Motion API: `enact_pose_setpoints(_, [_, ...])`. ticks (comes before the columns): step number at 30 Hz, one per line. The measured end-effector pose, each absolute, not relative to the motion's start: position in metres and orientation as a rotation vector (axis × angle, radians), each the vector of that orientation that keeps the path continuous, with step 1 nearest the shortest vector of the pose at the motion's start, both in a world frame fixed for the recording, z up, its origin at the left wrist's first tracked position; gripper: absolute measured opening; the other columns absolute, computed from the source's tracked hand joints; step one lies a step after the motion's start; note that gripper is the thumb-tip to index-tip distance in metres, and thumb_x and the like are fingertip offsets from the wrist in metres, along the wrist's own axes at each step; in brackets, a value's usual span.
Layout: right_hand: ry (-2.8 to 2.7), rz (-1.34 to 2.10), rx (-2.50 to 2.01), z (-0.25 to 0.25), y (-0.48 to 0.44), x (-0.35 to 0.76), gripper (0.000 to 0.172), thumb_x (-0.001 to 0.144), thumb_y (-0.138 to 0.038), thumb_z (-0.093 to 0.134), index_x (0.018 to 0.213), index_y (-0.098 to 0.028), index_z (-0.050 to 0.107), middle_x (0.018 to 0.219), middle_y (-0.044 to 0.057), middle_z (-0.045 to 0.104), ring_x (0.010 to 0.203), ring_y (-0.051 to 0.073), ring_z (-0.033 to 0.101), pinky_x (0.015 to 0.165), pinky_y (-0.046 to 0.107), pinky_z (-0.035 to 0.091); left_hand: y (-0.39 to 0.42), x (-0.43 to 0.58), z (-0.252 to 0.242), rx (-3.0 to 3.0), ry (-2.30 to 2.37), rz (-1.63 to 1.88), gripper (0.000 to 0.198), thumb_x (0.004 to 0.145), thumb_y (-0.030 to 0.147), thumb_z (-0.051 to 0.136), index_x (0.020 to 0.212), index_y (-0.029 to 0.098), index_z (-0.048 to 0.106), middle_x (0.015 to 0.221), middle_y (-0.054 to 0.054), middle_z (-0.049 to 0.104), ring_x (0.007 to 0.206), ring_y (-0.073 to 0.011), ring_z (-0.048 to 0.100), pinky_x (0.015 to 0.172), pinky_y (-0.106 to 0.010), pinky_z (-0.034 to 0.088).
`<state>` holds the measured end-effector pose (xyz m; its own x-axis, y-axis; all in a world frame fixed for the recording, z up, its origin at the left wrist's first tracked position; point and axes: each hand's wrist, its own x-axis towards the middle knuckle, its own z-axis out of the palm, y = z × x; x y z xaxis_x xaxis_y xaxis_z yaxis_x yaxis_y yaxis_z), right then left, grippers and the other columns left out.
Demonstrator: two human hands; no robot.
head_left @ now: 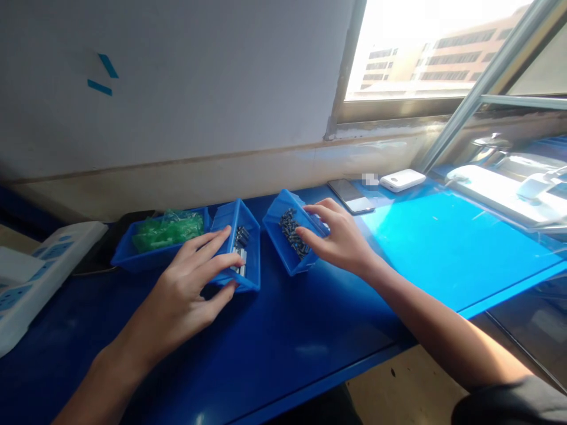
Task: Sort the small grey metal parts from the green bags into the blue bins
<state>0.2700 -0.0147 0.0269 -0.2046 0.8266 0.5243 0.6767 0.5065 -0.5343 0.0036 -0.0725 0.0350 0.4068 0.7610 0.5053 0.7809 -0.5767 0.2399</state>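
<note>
Left hand (190, 277) meets a blue plastic rod bin (253, 245), right hand (341, 239) a blue plastic screw bin (275, 227), near the table (287, 330)'s far edge; grip tightness I cannot tell. Likely stiff; hold rims.

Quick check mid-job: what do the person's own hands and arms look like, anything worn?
The left hand and right hand are ungloved, with no rings or watches visible. Both forearms are bare where they show; a dark, plain-looking sleeve appears near the right elbow.

The left hand (188, 282) touches the middle blue bin (252, 245), the right hand (340, 237) the rightmost bin (273, 229) of screws (290, 229).
</note>
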Motion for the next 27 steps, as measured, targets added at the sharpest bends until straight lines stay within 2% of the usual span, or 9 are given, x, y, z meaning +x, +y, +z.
enact_pose_setpoints(4, [-2.065, 0.115, -1.174, 0.024, -0.023, 0.262, 0.040, 0.080, -0.036, 0.062, 0.116, -0.018, 0.059, 0.103, 0.010, 0.057, 0.094, 0.025, 0.056, 0.084, 0.042, 0.051, -0.073, 0.005, 0.035, -2.641, -1.452, -0.861, 0.025, 0.081, 0.030, 0.053, 0.101, 0.030, 0.068, 0.137, -0.001, 0.054, 0.127, -0.0275, 0.048, 0.107, -0.048, 0.042])
enact_pose_setpoints(12, [-2.087, -0.113, -1.198, 0.024, -0.038, 0.248, 0.034, 0.089, -0.036, 0.052, 0.115, -0.015, 0.058, 0.102, 0.014, 0.060, 0.099, 0.028, 0.054, 0.083, 0.043, 0.050, -0.074, 0.000, 0.025, -2.592, -1.481, -0.857, 0.040, 0.083, 0.030, 0.056, 0.123, 0.032, 0.058, 0.144, 0.001, 0.048, 0.136, -0.0283, 0.037, 0.110, -0.050, 0.037])
enact_pose_setpoints(17, [-2.062, -0.220, -1.152, 0.020, -0.044, 0.242, 0.028, 0.091, -0.039, 0.052, 0.105, -0.018, 0.064, 0.097, 0.012, 0.063, 0.095, 0.027, 0.055, 0.082, 0.041, 0.050, -0.075, 0.008, 0.020, -2.614, -1.481, -0.870, 0.056, 0.086, 0.031, 0.054, 0.140, 0.032, 0.040, 0.146, 0.000, 0.045, 0.139, -0.0269, 0.033, 0.111, -0.047, 0.036])
enact_pose_setpoints(23, [-1.952, -0.248, -1.152, 0.016, -0.039, 0.242, 0.020, 0.090, -0.029, 0.051, 0.095, -0.019, 0.067, 0.092, 0.010, 0.063, 0.091, 0.025, 0.054, 0.081, 0.039, 0.050, -0.072, 0.008, 0.017, -2.612, -1.467, -0.853, 0.054, 0.088, 0.036, 0.054, 0.140, 0.031, 0.040, 0.144, -0.001, 0.047, 0.138, -0.0267, 0.035, 0.114, -0.047, 0.031])
enact_pose_setpoints(27, [-1.941, -0.243, -1.170, 0.015, -0.039, 0.242, 0.019, 0.089, -0.027, 0.051, 0.094, -0.020, 0.068, 0.094, 0.010, 0.062, 0.091, 0.025, 0.052, 0.081, 0.041, 0.050, -0.070, 0.005, 0.017, -2.612, -1.496, -0.832, 0.054, 0.087, 0.037, 0.054, 0.139, 0.031, 0.041, 0.145, -0.002, 0.046, 0.138, -0.0282, 0.035, 0.114, -0.050, 0.030])
